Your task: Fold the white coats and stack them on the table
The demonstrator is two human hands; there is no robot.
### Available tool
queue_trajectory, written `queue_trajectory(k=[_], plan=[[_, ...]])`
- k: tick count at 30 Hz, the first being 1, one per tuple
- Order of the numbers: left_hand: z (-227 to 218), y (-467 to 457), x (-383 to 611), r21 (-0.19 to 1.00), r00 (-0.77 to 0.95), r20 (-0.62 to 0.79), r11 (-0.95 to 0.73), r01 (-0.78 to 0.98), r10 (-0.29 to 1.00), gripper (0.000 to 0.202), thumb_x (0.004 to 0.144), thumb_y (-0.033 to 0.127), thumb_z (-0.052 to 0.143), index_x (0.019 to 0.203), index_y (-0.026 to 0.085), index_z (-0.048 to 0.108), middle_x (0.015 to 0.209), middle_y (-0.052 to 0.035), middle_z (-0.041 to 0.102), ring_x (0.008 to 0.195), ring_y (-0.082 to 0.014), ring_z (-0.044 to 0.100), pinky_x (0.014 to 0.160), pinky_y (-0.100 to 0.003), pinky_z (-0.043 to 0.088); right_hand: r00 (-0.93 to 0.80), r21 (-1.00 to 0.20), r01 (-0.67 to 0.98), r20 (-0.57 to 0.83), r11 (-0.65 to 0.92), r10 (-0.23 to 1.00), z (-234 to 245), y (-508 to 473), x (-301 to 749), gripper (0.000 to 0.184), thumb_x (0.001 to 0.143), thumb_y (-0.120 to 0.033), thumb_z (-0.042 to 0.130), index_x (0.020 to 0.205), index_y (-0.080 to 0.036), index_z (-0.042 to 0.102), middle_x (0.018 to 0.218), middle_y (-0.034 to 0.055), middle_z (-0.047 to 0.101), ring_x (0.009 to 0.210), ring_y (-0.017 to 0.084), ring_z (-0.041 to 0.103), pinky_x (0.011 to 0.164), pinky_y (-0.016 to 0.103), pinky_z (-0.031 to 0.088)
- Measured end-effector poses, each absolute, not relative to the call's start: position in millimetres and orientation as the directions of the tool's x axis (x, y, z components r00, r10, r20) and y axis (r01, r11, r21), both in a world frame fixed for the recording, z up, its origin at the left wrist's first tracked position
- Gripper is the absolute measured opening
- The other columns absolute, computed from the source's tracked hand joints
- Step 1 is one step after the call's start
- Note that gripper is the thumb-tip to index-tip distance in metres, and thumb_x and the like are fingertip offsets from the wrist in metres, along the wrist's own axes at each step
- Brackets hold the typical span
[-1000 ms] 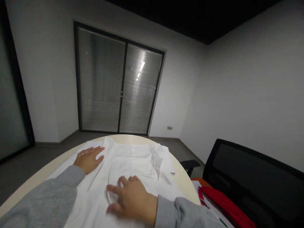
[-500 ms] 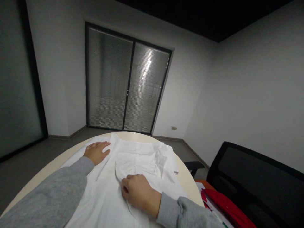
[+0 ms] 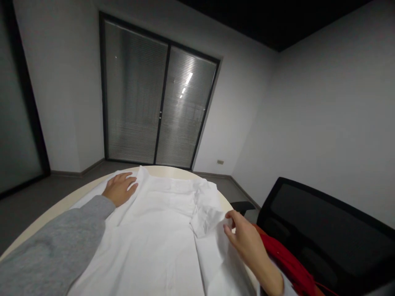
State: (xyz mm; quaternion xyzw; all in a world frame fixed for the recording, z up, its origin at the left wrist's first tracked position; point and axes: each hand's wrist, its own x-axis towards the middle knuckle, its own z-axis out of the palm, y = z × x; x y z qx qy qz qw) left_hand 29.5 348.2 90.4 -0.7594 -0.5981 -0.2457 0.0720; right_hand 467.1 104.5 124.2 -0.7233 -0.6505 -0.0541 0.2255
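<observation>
Two hands work on a white shirt (image 3: pixel 160 242) that lies spread flat across the rounded table (image 3: pixel 58 205), covering most of its top. Nearest, at the shirt's right edge, the right hand (image 3: pixel 247 240) pinches a raised fold of the fabric between thumb and fingertips (image 3: pixel 228 217). Just beside that wrist, a red item (image 3: pixel 286 263) lies at the table's right side, in front of a black chair (image 3: pixel 324 230). Farther out, the left hand (image 3: pixel 119 190) rests palm down, fingers spread wide, on the shirt's far left corner, pressing it against the table. Beyond the table, glass doors with closed blinds (image 3: pixel 157 111) fill the far wall.
</observation>
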Motion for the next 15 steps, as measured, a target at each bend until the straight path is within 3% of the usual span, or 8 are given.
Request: queue_trajectory(k=[2,4,7,8,11,15], plan=[[111.5,326.1,42.6,0.161,0.209,0.573,-0.359,0.919,0.792,0.049,0.094,0.047,0.040,0.128,0.024,0.066,0.151,-0.0082,0.055,0.140,-0.0338,0.044,0.117,-0.051,0.030,0.134,-0.278,0.960,0.377,-0.027,0.916,96.8,91.3,464.6,0.038,0.091,-0.032,0.047,0.127,-0.023,0.053,0.118,0.0108,0.068,0.104,0.027,0.068,0.089,0.039,0.051],[131.7,288.8,61.0,0.195,0.285,0.595,-0.479,0.856,0.752,0.050,0.094,0.051,0.040,0.128,0.024,0.065,0.142,-0.0083,0.061,0.134,-0.0332,0.050,0.115,-0.048,0.035,0.128,-0.273,0.962,0.402,-0.014,0.907,70.0,86.4,458.9,0.057,0.091,-0.032,0.047,0.147,-0.020,0.038,0.142,0.0167,0.056,0.129,0.031,0.057,0.104,0.044,0.047],[140.0,216.6,91.4,0.372,0.469,0.296,-0.553,0.745,0.832,0.058,0.096,0.059,0.041,0.147,0.032,0.049,0.127,-0.0040,0.070,0.110,-0.0267,0.067,0.097,-0.038,0.052,0.144,-0.249,0.968,0.408,-0.042,0.902,43.7,88.7,449.3,0.073,0.092,-0.032,0.047,0.156,-0.012,0.020,0.154,0.0233,0.044,0.140,0.036,0.047,0.111,0.050,0.042],[135.2,193.7,100.4,0.390,0.521,0.183,-0.548,0.740,0.834,0.062,0.095,0.063,0.043,0.151,0.035,0.044,0.129,-0.0040,0.070,0.109,-0.0271,0.069,0.095,-0.039,0.054,0.144,-0.240,0.969,0.383,-0.052,0.912,40.3,90.1,446.4,0.070,0.092,-0.032,0.047,0.155,-0.011,0.023,0.151,0.0243,0.047,0.136,0.037,0.051,0.108,0.051,0.044],[110.5,145.7,121.3,0.313,0.621,-0.006,-0.588,0.746,0.784,0.071,0.091,0.063,0.055,0.156,0.040,0.039,0.149,-0.0061,0.059,0.133,-0.0339,0.058,0.112,-0.049,0.045,0.145,-0.192,0.977,0.285,-0.092,0.948,43.4,91.7,439.2,0.052,0.095,-0.032,0.047,0.144,-0.016,0.044,0.126,0.0210,0.063,0.113,0.037,0.062,0.095,0.049,0.049],[102.2,142.6,145.6,0.251,0.666,-0.028,-0.640,0.726,0.745,0.069,0.095,0.059,0.050,0.159,0.037,0.037,0.157,-0.0090,0.052,0.144,-0.0362,0.046,0.119,-0.055,0.036,0.119,-0.148,0.985,0.253,-0.083,0.960,55.6,89.4,433.9,0.036,0.095,-0.029,0.048,0.130,-0.022,0.057,0.113,0.0159,0.067,0.106,0.035,0.062,0.090,0.047,0.047]])
